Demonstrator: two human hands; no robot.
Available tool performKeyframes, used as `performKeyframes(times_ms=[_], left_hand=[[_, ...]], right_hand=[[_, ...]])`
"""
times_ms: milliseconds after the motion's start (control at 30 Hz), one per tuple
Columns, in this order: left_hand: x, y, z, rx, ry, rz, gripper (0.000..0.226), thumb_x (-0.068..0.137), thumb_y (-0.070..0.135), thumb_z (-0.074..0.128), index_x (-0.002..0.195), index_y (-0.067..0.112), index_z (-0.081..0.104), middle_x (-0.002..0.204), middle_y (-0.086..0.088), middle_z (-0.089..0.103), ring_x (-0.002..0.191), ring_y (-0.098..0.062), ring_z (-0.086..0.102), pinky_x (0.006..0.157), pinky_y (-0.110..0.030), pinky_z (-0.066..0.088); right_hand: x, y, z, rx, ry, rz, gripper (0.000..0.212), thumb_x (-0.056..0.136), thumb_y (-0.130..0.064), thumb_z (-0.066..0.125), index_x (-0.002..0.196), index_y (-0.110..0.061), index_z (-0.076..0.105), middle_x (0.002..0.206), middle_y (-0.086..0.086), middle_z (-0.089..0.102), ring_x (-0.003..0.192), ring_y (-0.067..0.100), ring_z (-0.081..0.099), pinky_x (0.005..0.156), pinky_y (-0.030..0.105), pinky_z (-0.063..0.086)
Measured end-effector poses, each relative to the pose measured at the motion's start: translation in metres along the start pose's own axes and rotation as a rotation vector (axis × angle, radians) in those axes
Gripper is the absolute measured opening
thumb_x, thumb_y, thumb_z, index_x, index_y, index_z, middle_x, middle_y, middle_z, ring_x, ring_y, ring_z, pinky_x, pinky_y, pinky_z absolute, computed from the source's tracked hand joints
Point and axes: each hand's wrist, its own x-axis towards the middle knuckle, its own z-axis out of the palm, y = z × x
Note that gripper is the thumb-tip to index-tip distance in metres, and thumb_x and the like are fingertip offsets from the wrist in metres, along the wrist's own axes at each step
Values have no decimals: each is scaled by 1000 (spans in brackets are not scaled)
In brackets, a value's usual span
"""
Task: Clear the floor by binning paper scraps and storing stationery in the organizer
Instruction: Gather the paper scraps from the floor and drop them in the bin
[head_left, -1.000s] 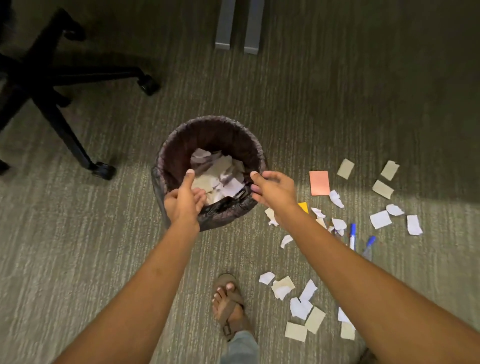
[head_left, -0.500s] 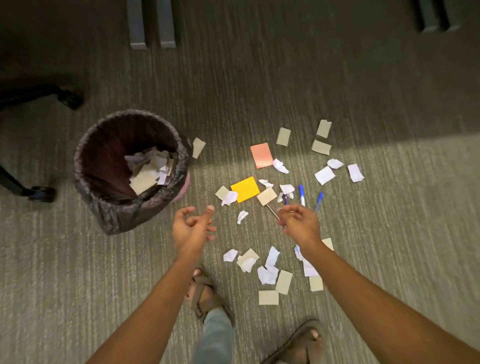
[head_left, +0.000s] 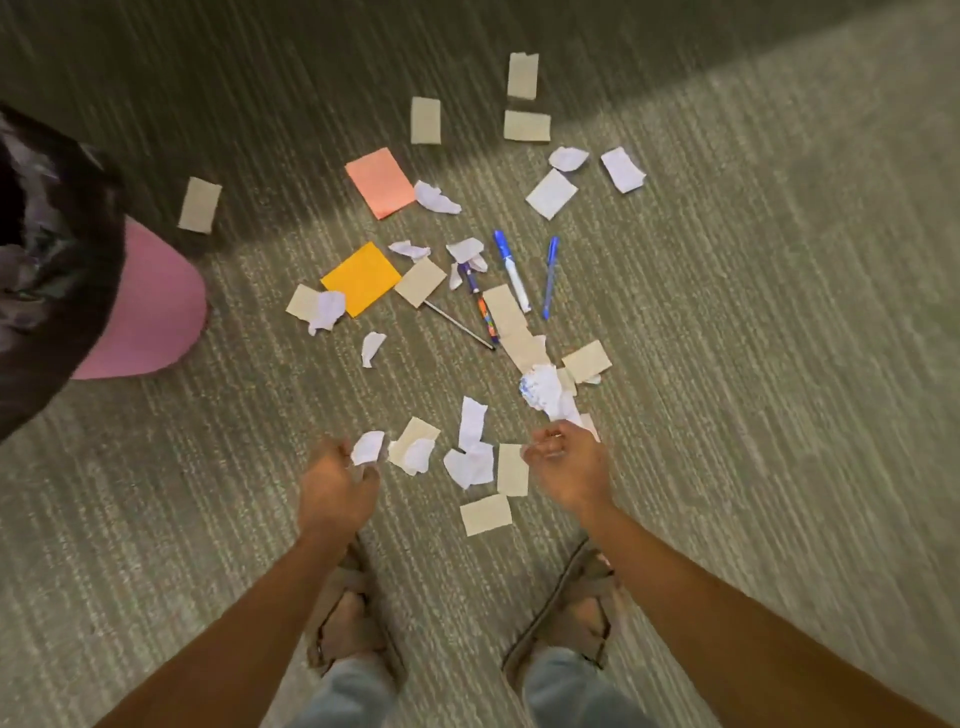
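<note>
Many white and tan paper scraps (head_left: 485, 514) lie scattered over the grey carpet. Among them are a blue-capped white marker (head_left: 511, 270), a blue pen (head_left: 549, 278), a patterned pen (head_left: 480, 301) and a thin pencil (head_left: 460, 327). The bin (head_left: 156, 312), pink with a black bag, is cut off at the left edge. My left hand (head_left: 337, 483) has its fingers closed round a small white scrap (head_left: 368, 447). My right hand (head_left: 569, 465) pinches the tail of a crumpled white scrap (head_left: 540, 387). No organizer is in view.
An orange sticky note (head_left: 361, 279) and a salmon note (head_left: 379, 182) lie flat among the scraps. My sandalled feet (head_left: 348, 613) stand just behind the hands. Bare carpet stretches to the right and to the lower left.
The view swung right, from the bin to the scrap pile. Both hands left the bin's rim and dropped to the floor, each closing on a white scrap. I stepped closer.
</note>
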Motion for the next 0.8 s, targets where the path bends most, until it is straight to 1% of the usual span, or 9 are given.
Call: performKeyframes(times_ms=[67,167,267,333,400,567,667,733,800], left_hand=[[16,-17,17,110,7,60,37,82,20,69,111,2,55,103,-21,63,96,-40,60,78,-39,43],[38,-31,35,297,-2,192,46,82,17,68,122,3,53,114,-23,56,103,-43,57,81,-44,45],[59,-44,46,356,8,310,43,82,19,69,121,10,54,115,-19,54,99,-42,56,77,-45,47],[69,-49,51,376,17,364,40,81,20,70,117,13,54,115,-18,54,95,-41,58,74,-45,49],[75,-51,54,412,28,368,37,83,18,68,116,12,55,113,-19,57,94,-42,59,73,-46,49],[76,-49,59,344,29,394,15,87,16,65,94,3,66,82,-21,68,78,-39,63,63,-38,43],[73,-48,56,190,3,348,12,83,14,70,81,2,67,65,-13,60,65,-31,58,60,-30,36],[66,-48,51,80,-25,329,10,81,12,71,81,3,70,68,-12,64,65,-27,58,62,-30,42],[58,-43,48,9,-42,294,13,79,11,73,87,1,72,78,-12,69,70,-23,60,68,-30,47]], right_hand=[[10,29,20,-60,-8,1,21,79,-26,72,94,-31,58,85,-5,66,78,16,64,74,29,52],[29,64,51,-168,82,-90,41,72,-21,79,107,-24,60,96,3,63,85,25,64,77,40,55],[42,81,73,-409,127,-158,61,73,-29,81,128,-26,54,122,6,48,103,27,60,86,39,53],[47,88,79,-490,123,-163,67,75,-31,80,134,-28,49,128,6,41,106,27,58,87,39,52],[47,92,81,-501,141,-165,63,75,-30,80,131,-28,52,129,5,40,107,26,57,87,38,51],[52,99,82,-352,184,-214,38,76,-18,78,107,-18,56,115,5,53,101,27,58,81,38,50],[45,100,77,-84,165,-162,20,85,-11,69,100,-18,57,92,1,64,79,22,64,71,38,55],[33,98,71,75,185,-129,19,87,-9,67,98,-20,57,90,1,66,70,16,64,66,33,56],[22,94,68,202,208,-118,21,86,-7,68,97,-22,58,92,1,68,66,7,64,60,21,54]])
